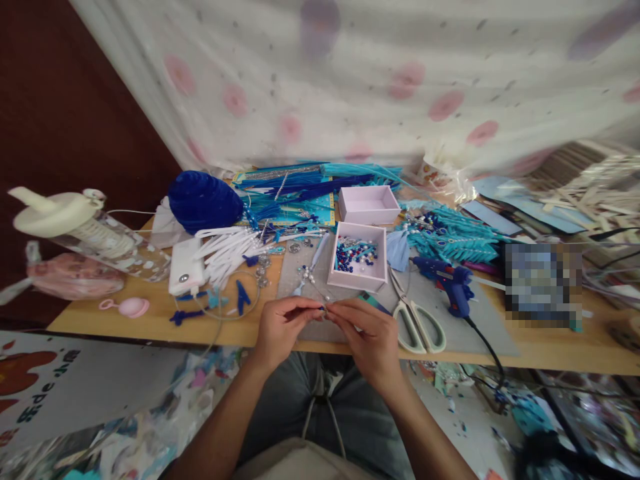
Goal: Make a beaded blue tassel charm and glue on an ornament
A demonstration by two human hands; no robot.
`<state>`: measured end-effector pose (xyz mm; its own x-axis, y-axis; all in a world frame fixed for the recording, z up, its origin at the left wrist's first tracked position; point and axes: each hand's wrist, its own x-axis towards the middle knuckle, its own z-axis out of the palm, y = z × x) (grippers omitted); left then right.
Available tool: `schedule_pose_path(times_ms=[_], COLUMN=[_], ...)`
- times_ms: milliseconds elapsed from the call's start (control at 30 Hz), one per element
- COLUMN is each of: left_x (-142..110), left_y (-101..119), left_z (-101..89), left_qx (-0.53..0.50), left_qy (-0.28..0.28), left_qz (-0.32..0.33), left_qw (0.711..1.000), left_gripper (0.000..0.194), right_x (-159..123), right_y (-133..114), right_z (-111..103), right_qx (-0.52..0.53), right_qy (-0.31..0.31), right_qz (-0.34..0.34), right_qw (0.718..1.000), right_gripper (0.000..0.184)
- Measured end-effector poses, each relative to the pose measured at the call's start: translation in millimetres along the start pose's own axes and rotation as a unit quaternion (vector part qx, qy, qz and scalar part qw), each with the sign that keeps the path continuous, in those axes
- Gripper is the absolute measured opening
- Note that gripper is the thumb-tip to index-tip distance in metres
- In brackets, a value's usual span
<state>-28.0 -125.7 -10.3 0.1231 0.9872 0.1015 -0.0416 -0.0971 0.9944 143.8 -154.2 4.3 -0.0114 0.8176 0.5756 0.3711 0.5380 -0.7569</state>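
Well left of the white bead box (354,283), a pale power bank (187,270) on the desk (160,327), with a thin cable (221,320) looping toward the front edge; could get dragged, most likely from a left forearm (227,417) catching the loop. Closer to the bead box, same side, a pale-blue tassel (299,289); could get tugged or tangled by an outward shift of the left hand (283,330).

Directly in front of the bead box and slightly left, a small dark-blue piece (323,309), perhaps a bead, too tiny to be sure; could pop out and roll off the desk from a slackened pinch. In the bead box, loose beads (355,257); could spill from a knock of the knuckles. Right of it, scissors (410,307) close by the right hand (370,337); could be nudged toward the edge. Farther right, a blue glue gun (453,283) with its cord (487,343) hanging down; could be pulled over by a snag. Hot or cold, cannot tell.

Left thumb and forefinger: drawn together with almost no gap, apparently gripping the piece. Right thumb and forefinger: likewise closed at the same spot, fingertips meeting or nearly meeting the left ones. Any thread between, cannot tell.
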Motion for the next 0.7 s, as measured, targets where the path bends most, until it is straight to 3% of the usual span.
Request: schedule_pose_path(times_ms=[200,500,700], left_x=[2.9,7.8,7.7], left_y=[5.8,5.9,7.6], left_z=[-3.6,-3.5,-2.4], left_qx=[-0.028,-0.092,-0.074], left_qy=[-0.022,-0.059,-0.068], left_qz=[-0.065,-0.138,-0.127], left_qw=[0.997,0.984,0.987], left_gripper=[0.012,0.023,0.027], right_x=[-0.6,-1.2,0.5], right_y=[4.7,9.0,8.5], right_z=[-1.5,-3.8,-3.3], right_qx=[0.031,-0.006,-0.032], right_qy=[-0.035,-0.060,-0.060], right_qz=[-0.021,-0.077,-0.087], right_qw=[0.999,0.995,0.994], right_gripper=[0.035,0.029,0.025])
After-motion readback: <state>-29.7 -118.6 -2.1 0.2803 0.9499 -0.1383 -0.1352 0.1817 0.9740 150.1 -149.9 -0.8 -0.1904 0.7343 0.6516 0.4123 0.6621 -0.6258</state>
